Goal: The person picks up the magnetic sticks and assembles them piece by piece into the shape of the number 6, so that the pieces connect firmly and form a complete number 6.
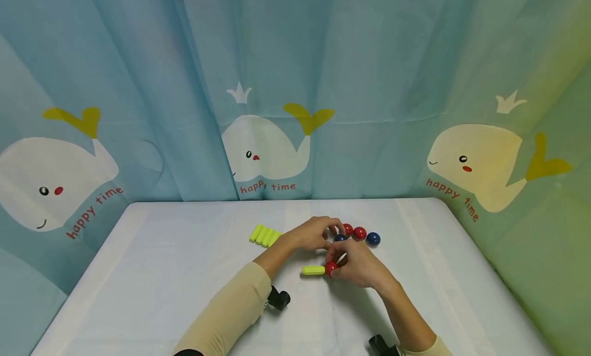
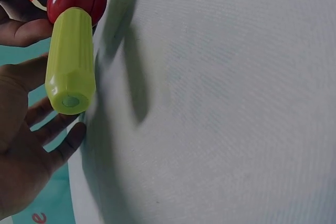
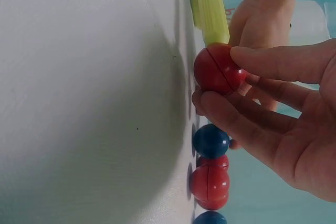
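Note:
My right hand [image 1: 357,263] pinches a red ball [image 3: 219,69] between thumb and fingers. A ribbed yellow-green handle [image 2: 71,61] sticks out from the ball and points left in the head view; both hang slightly above the table. Just behind them is my left hand [image 1: 318,233], its fingers spread and slightly bent. Near its fingertips lies a blue ball [image 3: 211,140]; whether they touch it I cannot tell. In the left wrist view no object shows between the left fingers [image 2: 68,142].
More red balls [image 1: 359,233] and another blue ball [image 1: 373,239] lie on the white table [image 1: 184,274] right of the hands. Several loose yellow-green handles [image 1: 261,236] lie in a row behind the left forearm. A whale-print curtain [image 1: 369,89] hangs behind the table.

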